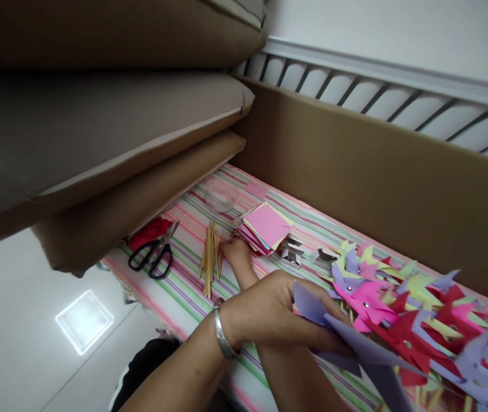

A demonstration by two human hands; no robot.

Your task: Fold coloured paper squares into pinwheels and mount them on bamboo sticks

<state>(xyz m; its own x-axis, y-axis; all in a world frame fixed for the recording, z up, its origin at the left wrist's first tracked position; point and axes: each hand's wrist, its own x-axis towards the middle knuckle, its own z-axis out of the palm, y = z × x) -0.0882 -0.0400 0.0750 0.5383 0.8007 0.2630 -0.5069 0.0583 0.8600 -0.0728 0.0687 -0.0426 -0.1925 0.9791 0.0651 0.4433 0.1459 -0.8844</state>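
Purple paper, a folded pinwheel piece, sits pinched in the left hand, its fingers closed on the sheet's near edge and a silver bangle at the wrist. Beyond those fingers, the right hand reaches out to a bundle of wooden sticks lying on the striped cloth; its fingertips touch the bundle, but whether they close on a stick cannot be told. Just past the right fingertips lies a stack of coloured paper squares. Black-handled scissors rest beyond the sticks, beside a red scrap. Finished pinwheels are heaped close behind the purple piece.
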